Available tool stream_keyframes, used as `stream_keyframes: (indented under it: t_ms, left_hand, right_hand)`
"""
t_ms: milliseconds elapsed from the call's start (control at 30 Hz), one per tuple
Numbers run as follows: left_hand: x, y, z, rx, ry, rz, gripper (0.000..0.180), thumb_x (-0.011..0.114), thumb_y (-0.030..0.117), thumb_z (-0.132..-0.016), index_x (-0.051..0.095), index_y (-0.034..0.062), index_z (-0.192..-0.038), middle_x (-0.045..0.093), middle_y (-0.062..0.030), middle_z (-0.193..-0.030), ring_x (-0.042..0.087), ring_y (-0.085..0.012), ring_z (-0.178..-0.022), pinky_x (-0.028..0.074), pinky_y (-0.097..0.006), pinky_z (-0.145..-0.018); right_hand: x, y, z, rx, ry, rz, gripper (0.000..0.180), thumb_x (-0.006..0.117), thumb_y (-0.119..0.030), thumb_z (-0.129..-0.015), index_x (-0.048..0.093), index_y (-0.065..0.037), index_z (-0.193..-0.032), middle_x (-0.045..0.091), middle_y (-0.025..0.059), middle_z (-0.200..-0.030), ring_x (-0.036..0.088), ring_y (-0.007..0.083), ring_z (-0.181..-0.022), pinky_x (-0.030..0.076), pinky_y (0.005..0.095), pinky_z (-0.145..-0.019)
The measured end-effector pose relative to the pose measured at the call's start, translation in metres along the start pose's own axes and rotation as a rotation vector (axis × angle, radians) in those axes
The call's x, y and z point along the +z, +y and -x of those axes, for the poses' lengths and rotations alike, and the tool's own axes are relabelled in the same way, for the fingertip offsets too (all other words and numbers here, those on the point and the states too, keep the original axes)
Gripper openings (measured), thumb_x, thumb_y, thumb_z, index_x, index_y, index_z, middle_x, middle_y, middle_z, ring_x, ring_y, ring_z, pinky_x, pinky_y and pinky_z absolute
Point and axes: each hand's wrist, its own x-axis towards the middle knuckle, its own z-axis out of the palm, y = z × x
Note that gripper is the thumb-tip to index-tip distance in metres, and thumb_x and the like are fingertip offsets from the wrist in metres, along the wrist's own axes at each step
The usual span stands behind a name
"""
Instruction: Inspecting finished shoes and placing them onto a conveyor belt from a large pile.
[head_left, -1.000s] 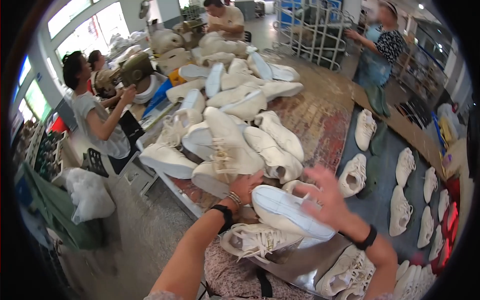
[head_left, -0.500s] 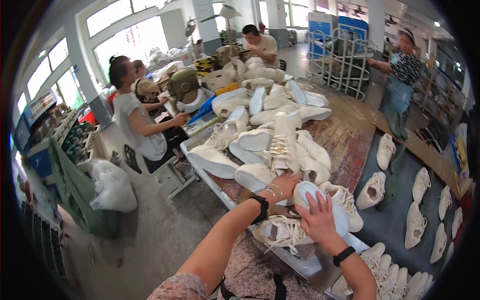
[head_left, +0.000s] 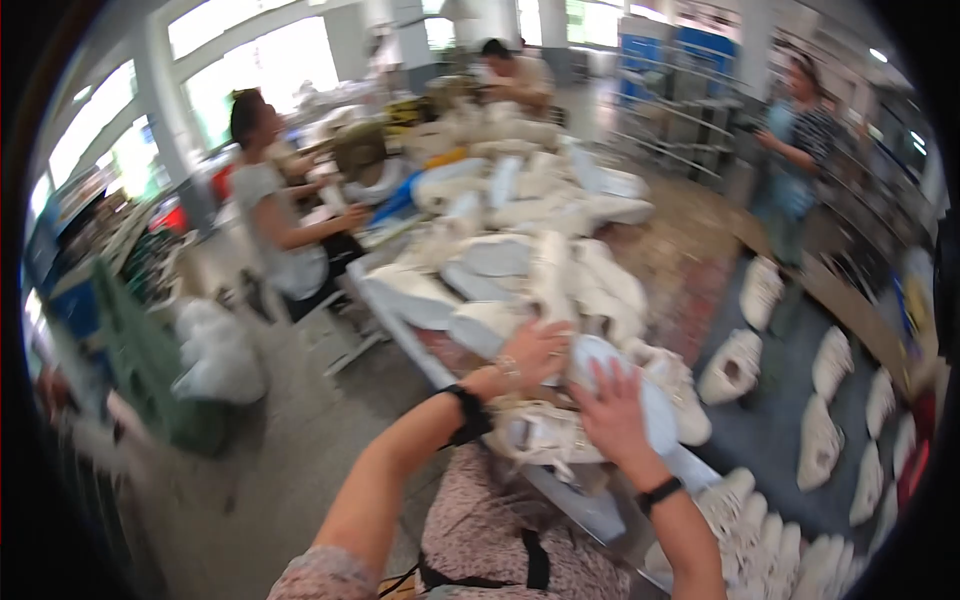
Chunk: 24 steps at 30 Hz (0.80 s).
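Observation:
A heap of cream lace-up shoes (head_left: 615, 285) with pale blue soles covers the worktable before me. My right hand (head_left: 612, 405) lies with fingers spread on the pale sole of an upturned shoe (head_left: 655, 415). Just left of it, my left hand (head_left: 535, 352) has its fingers stretched out at the near edge of the heap, by a shoe standing on end (head_left: 550, 280); motion blurs the contact. Below both hands a laced cream shoe (head_left: 540, 435) rests at the table's near edge.
More cream shoes (head_left: 822, 445) stand in rows on a dark surface at right, with a packed group (head_left: 750, 510) near my right forearm. Co-workers sit at the left (head_left: 280, 210) and far side (head_left: 515, 80); another person (head_left: 795, 150) stands at the far right by metal racks (head_left: 675, 120).
The view has shifted and blurred. My left hand's fingers now show stretched out, where they were partly hidden among the shoes. The right hand stays on the sole. The standing person's arms have drawn in.

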Motion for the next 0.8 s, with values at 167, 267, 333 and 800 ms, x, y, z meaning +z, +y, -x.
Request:
stream_keyframes:
  t_ms: [167, 267, 333, 800]
  left_hand:
    - [-0.004, 0.008, 0.023, -0.049, 0.055, -0.050, 0.034, 0.061, 0.017, -0.080, 0.059, 0.0056, -0.112, 0.046, -0.0146, -0.136, 0.044, -0.0318, -0.126, 0.025, -0.059, -0.105]
    - [-0.010, 0.013, 0.030, 0.032, 0.060, -0.102, 0.040, 0.062, 0.015, -0.076, 0.057, 0.0038, -0.114, 0.047, -0.0164, -0.133, 0.047, -0.0353, -0.119, 0.033, -0.056, -0.098]
    - [-0.012, 0.015, 0.028, 0.027, 0.026, -0.111, 0.042, 0.062, 0.015, -0.075, 0.056, 0.0035, -0.115, 0.046, -0.0173, -0.133, 0.047, -0.0362, -0.119, 0.034, -0.055, -0.097]
    - [-0.068, 0.011, 0.008, 0.018, 0.084, 0.001, 0.042, 0.060, 0.021, -0.084, 0.054, 0.0053, -0.122, 0.052, -0.0153, -0.130, 0.045, -0.0333, -0.123, 0.033, -0.042, -0.104]
  right_hand:
    - [0.008, -0.015, -0.001, -0.016, 0.027, 0.019, 0.052, 0.065, -0.022, -0.071, 0.057, -0.017, -0.122, 0.034, 0.0117, -0.145, 0.029, 0.0370, -0.135, 0.020, 0.0613, -0.109]
    - [-0.003, -0.023, 0.002, -0.028, 0.063, -0.043, 0.040, 0.062, -0.020, -0.071, 0.062, -0.013, -0.110, 0.039, 0.0140, -0.141, 0.034, 0.0383, -0.130, 0.026, 0.0615, -0.105]
    - [0.000, -0.018, 0.005, -0.011, 0.071, -0.021, 0.040, 0.062, -0.020, -0.071, 0.062, -0.013, -0.110, 0.039, 0.0139, -0.141, 0.034, 0.0384, -0.130, 0.025, 0.0622, -0.104]
    - [0.010, 0.003, -0.010, 0.008, -0.006, 0.068, 0.039, 0.061, -0.020, -0.076, 0.060, -0.020, -0.115, 0.036, 0.0081, -0.142, 0.028, 0.0334, -0.133, 0.020, 0.0574, -0.110]
